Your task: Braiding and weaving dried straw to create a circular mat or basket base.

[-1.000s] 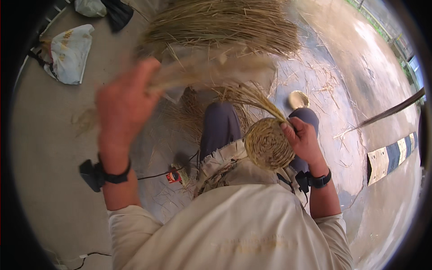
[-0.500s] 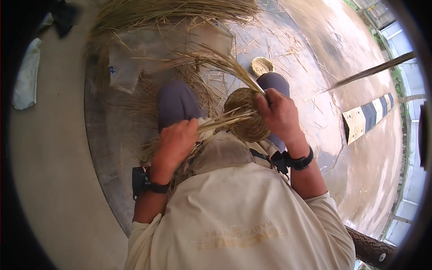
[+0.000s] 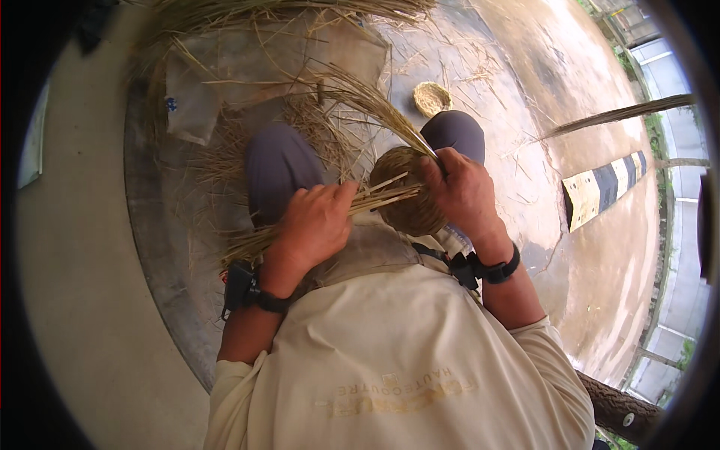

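A round coiled straw basket [image 3: 418,214] rests on my lap between my knees. My right hand [image 3: 466,191] is closed at its upper right edge, pinching a bundle of straw [image 3: 379,112] that fans out up and to the left. To the left, my left hand [image 3: 319,221] wraps round a second bunch of straw stalks [image 3: 382,197]. Their ends stick out to the right in front of the basket, and their tails pass under the hand to the lower left. What lies beneath my right fingers is hidden.
Past my right knee sits a small woven straw bowl [image 3: 432,98]. A large straw heap [image 3: 285,9] lies at the far side, with a clear plastic sheet [image 3: 191,120] nearer. Loose straw litters the floor. A black-and-pale striped ramp [image 3: 604,187] stands at the right.
My left hand has moved right, closer to the basket, with its bunch of stalks. My right hand stays at the basket's edge. The view has shifted slightly.
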The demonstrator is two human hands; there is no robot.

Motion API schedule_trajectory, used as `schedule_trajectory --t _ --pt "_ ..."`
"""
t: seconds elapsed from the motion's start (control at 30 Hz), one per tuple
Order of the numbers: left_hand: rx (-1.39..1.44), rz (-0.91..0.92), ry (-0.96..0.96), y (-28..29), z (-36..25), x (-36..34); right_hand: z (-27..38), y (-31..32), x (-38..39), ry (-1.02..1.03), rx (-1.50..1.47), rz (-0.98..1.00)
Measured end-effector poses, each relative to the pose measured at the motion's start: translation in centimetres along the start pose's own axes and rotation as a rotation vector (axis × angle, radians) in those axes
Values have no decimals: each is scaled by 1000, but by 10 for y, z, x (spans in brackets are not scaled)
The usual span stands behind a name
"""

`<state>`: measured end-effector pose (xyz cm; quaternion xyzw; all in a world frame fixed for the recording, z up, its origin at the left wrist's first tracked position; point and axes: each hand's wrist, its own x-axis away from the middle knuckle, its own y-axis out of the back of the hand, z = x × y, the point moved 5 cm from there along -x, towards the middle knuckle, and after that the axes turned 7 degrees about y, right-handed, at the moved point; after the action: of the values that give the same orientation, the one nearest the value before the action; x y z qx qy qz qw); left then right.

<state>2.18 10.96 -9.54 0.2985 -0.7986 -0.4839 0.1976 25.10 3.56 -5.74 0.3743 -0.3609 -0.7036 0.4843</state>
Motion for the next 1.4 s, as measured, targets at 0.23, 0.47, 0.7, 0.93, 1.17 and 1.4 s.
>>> schedule_trajectory --t 0.23,0.47,0.7,0.93,1.17,1.4 --pt "47 89 28 -22 -13 -20 10 -5 -1 7 -87 30" --pt "43 -221 -163 -11 -21 -17 16 -15 3 57 -97 25" --pt "24 -19 -55 -27 -18 -15 22 -20 7 61 -131 41" --pt "21 -90 -6 -16 7 -8 12 -7 4 62 -341 25" --pt "61 -275 -17 65 20 3 35 28 -25 301 -505 175" --pt "301 -147 -68 50 -4 6 26 0 -39 294 -546 494"
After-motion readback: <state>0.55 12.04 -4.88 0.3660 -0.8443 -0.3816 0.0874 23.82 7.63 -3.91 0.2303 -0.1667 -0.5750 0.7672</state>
